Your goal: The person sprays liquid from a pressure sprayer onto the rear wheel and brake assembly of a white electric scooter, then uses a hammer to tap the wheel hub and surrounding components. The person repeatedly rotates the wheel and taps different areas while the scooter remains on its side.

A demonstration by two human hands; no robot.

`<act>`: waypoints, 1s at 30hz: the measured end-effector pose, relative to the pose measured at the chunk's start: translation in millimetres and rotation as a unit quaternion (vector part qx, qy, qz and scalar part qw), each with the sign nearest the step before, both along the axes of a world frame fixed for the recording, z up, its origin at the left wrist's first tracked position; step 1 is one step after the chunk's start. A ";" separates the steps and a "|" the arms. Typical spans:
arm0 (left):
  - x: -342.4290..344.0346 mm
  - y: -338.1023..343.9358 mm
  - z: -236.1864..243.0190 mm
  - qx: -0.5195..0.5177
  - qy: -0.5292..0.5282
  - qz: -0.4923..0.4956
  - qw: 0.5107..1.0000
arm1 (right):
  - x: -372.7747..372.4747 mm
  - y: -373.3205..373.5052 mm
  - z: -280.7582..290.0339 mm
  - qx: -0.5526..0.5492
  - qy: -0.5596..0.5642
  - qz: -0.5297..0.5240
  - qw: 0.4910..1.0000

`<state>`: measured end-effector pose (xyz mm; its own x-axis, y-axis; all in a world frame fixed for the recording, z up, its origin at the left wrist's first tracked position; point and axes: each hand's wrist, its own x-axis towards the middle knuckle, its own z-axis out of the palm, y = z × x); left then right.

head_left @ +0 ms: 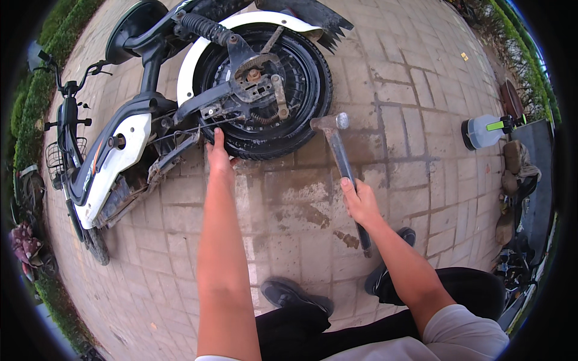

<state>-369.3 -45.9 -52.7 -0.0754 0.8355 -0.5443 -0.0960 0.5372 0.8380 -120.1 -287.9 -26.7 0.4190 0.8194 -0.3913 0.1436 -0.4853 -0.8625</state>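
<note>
My right hand [362, 205] is closed around the handle of a hammer [342, 157], whose worn metal head points up beside the tyre. Side-on ahead of me is a white and black electric scooter [133, 141]. At the lower edge of its rear wheel, my left hand [220, 156] grips the black tyre [274, 149], thumb upward and the other fingers mostly hidden behind it. A rusty axle nut [254, 75], metal brackets and a coil-spring shock absorber [205, 28] show around the hub. The white mudguard [188, 75] curves along the tyre's left and upper side.
Brick paving [289, 225] with damp patches spreads below the wheel. To the right stands a clear spray bottle [481, 132] with a green and black top, near stones [510, 157] and a dark tray-like surface [536, 147]. My shoes [295, 295] are close below the hammer.
</note>
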 end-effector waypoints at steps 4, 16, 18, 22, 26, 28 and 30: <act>-3.9 11.6 5.1 0.009 0.023 0.003 1.000 | -4.9 -1.1 -0.6 -0.002 0.011 0.006 1.000; -5.6 11.4 8.4 0.014 0.014 -0.017 1.000 | -17.2 -1.3 -9.5 -0.035 -0.004 0.047 0.998; -5.8 11.3 8.3 0.014 0.019 -0.018 1.000 | -18.6 -1.0 -9.2 -0.037 -0.006 0.052 0.998; -5.1 11.8 7.3 0.012 0.022 0.000 1.000 | -20.4 0.0 -8.0 -0.028 -0.010 0.056 0.998; -6.3 13.1 6.0 0.011 0.018 -0.013 1.000 | -21.2 0.0 -9.0 -0.049 0.003 0.056 0.997; -7.1 13.1 5.6 0.010 0.018 -0.013 1.000 | -21.5 -0.5 -10.3 -0.031 -0.001 0.060 0.998; -7.5 12.7 5.7 0.014 0.016 -0.014 1.000 | -22.0 -1.2 -11.8 -0.030 0.003 0.061 0.998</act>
<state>-376.8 -33.2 -47.0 -0.0682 0.8525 -0.5182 -0.0540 0.5155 0.8552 -142.1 -289.1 -38.5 0.3154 0.8390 -0.4435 0.1993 -0.5155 -0.8334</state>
